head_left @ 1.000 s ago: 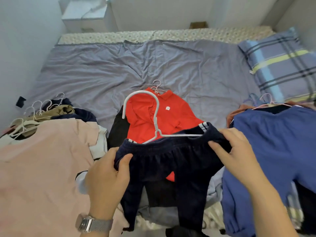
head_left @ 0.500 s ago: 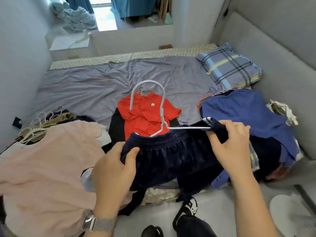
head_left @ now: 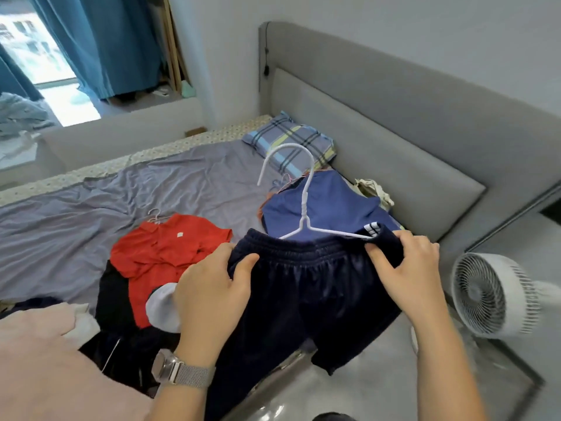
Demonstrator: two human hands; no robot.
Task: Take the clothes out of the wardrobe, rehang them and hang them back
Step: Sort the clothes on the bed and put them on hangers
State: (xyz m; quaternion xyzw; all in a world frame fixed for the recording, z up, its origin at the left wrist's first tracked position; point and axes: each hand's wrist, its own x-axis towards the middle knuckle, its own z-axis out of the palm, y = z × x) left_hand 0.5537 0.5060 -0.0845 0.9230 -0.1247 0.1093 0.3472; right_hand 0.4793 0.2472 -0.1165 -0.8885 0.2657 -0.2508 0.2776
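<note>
While both hands pinch the waistband of the navy shorts, left hand at one end, right hand at the other, the white hanger sits threaded just beyond the fingers. Best advice: keep the band taut and level so neither end slips off. No containers in view; the red shirt lies on the bed.

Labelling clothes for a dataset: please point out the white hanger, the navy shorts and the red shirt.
white hanger (head_left: pixel 304 205): head view, on its neck.
navy shorts (head_left: pixel 306 287): head view, front panel below waistband.
red shirt (head_left: pixel 170 247): head view, chest.
</note>
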